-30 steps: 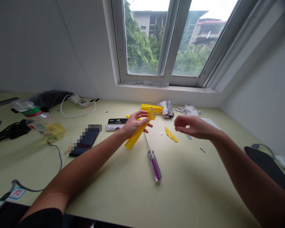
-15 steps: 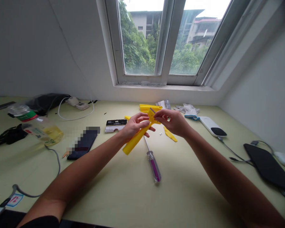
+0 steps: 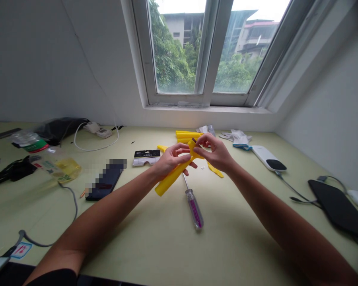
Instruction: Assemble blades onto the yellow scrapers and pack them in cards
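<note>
A yellow scraper (image 3: 173, 176) slants up from the table, its handle gripped in my left hand (image 3: 173, 158), with the fingers wrapped round it. At its forked head, the thumb and fingertips of my right hand (image 3: 212, 150) pinch a thin dark blade (image 3: 193, 140); most of the blade is hidden behind the fingers. Below the hands lies a screwdriver (image 3: 194, 210) with a clear and purple handle. Beside the right wrist are a flat yellow plate (image 3: 215, 170) and small metal nuts or screws (image 3: 203, 167).
More yellow handles (image 3: 183, 134) lie at the back near a plastic bag and white gloves (image 3: 236, 137). A black-and-white packet (image 3: 146, 157), a phone (image 3: 107, 180) and a tilted drink bottle (image 3: 52, 163) are on the left. A power bank (image 3: 268, 158) and black device (image 3: 335, 206) sit right with cables.
The scraper's head has turned slightly in my hands, and my right fingers have shifted a little against it. The view has moved very slightly.
</note>
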{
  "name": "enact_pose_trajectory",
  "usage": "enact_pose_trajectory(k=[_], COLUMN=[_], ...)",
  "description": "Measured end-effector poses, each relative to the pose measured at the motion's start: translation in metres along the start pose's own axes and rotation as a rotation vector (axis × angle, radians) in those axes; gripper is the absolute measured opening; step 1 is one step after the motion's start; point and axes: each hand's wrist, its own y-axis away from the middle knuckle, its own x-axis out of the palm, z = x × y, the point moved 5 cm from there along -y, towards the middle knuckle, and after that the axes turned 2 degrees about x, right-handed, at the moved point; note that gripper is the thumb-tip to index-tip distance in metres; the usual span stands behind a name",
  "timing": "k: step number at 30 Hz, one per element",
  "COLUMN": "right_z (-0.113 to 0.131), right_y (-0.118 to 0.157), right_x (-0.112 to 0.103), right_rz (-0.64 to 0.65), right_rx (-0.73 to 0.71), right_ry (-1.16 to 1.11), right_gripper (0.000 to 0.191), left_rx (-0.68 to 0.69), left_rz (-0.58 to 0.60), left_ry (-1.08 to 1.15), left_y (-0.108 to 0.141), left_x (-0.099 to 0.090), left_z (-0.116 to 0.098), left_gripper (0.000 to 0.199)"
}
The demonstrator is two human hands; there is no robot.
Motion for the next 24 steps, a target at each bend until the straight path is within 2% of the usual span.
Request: enact_pose_trajectory(k=[5,9,10,12,15,17,20,24], right_z=[-0.005,0.012,0.017,0.025,0.034,0.042,0.054,0.054], right_y=[0.000,0.003,0.006,0.019,0.051,0.067,0.077,0.080], right_x=[0.005,-0.001,0.001,0.011,0.033,0.045,0.060,0.070], right_rz=[0.047,0.058,0.121,0.371,0.829,1.001,1.112,1.152], right_rx=[0.007,-0.054,-0.036,0.059,0.224,0.247,0.205,0.157], right_ry=[0.033,0.198,0.265,0.423,0.665,0.747,0.726,0.714], right_gripper=[0.014,0.010,0.012,0.023,0.060,0.073,0.076,0.056], left_rx=[-0.030,-0.016,-0.011,-0.001,0.013,0.025,0.045,0.065], left_rz=[0.008,-0.074,-0.107,-0.177,-0.279,-0.333,-0.391,-0.405], left_ry=[0.013,0.035,0.034,0.024,0.017,0.029,0.034,0.026], left_y=[-0.001,-0.005,-0.006,-0.008,-0.011,-0.012,-0.013,-0.013], left_x=[-0.004,-0.016,-0.020,-0.030,-0.044,-0.050,-0.056,-0.059], left_z=[0.006,0.005,0.005,0.005,0.005,0.004,-0.001,-0.008], left_gripper=[0.040,0.040,0.040,0.039,0.036,0.034,0.031,0.028])
